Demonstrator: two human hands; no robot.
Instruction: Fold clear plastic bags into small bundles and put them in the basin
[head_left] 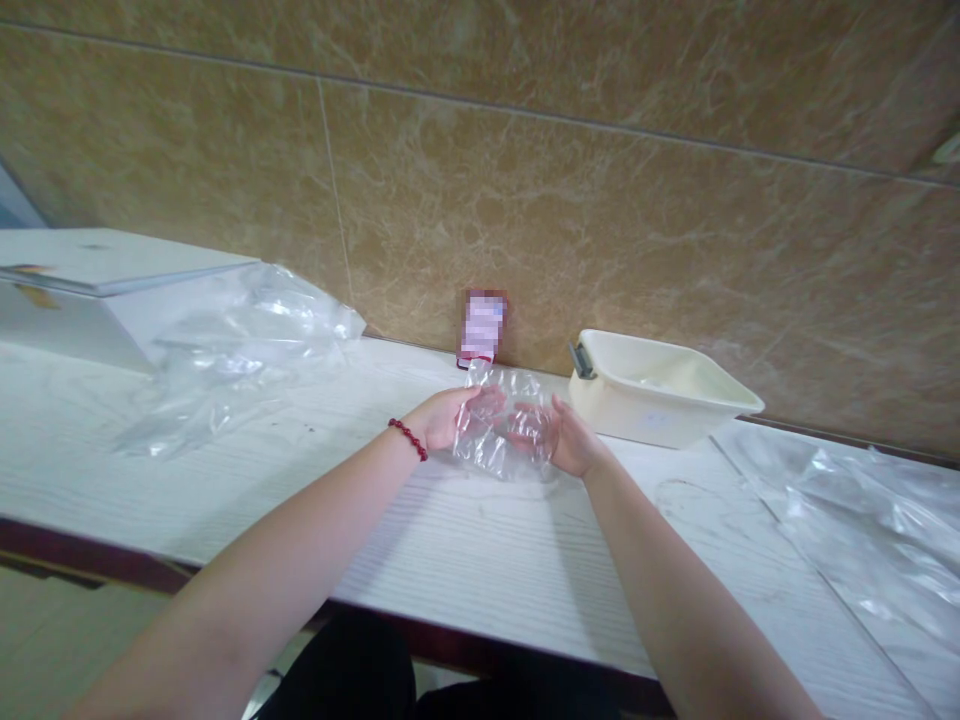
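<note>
Handling clear bag (pixel 489 458): left hand (pixel 441 416), right hand (pixel 574 440); fingers (pixel 529 426) veiled, perhaps inside.

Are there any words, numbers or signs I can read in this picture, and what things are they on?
No text here can be read.
Propped phone-like thing: its face is blurred into blocks, so unreadable.
White box: a small grey mark on top and a gold patch, too blurred to read.
Cream bin: a faint mark on its side, too faint to tell if it's writing.
Crinkly clear plastic in the middle: no writing shows.
</note>
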